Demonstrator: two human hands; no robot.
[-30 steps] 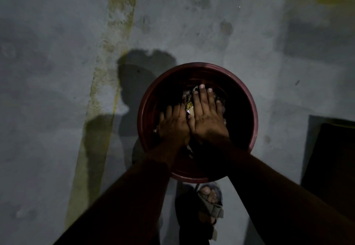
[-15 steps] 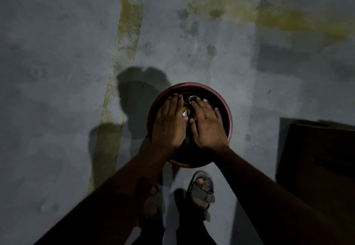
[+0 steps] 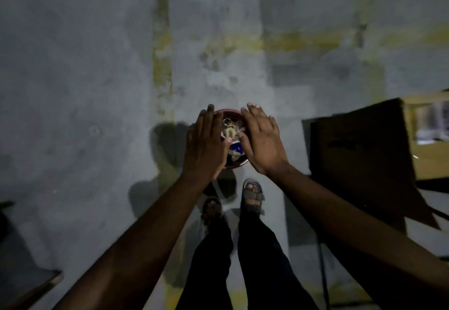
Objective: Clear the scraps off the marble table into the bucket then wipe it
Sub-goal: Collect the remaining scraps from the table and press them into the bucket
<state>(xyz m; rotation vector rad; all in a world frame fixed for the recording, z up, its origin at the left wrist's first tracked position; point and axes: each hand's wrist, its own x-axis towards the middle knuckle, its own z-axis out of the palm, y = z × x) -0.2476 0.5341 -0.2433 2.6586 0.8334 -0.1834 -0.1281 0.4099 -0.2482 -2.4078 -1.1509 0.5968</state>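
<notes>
A dark red bucket (image 3: 237, 165) stands on the grey floor far below my hands. Pale scraps and a blue wrapper (image 3: 233, 139) lie inside it. My left hand (image 3: 206, 143) and my right hand (image 3: 261, 139) hover high above the bucket, palms down, fingers spread, nothing in either. They hide most of the bucket's rim. The marble table is not in view.
A dark box-like object (image 3: 359, 154) stands to the right of the bucket, with a wooden surface (image 3: 430, 159) behind it. My sandalled feet (image 3: 252, 196) are just short of the bucket. Yellow painted lines (image 3: 161, 66) cross the concrete floor. A dark object edge (image 3: 36, 288) sits at bottom left.
My hands have come up out of the bucket and moved apart, leaving the scraps inside. The camera has risen, so the bucket looks much smaller and my legs show.
</notes>
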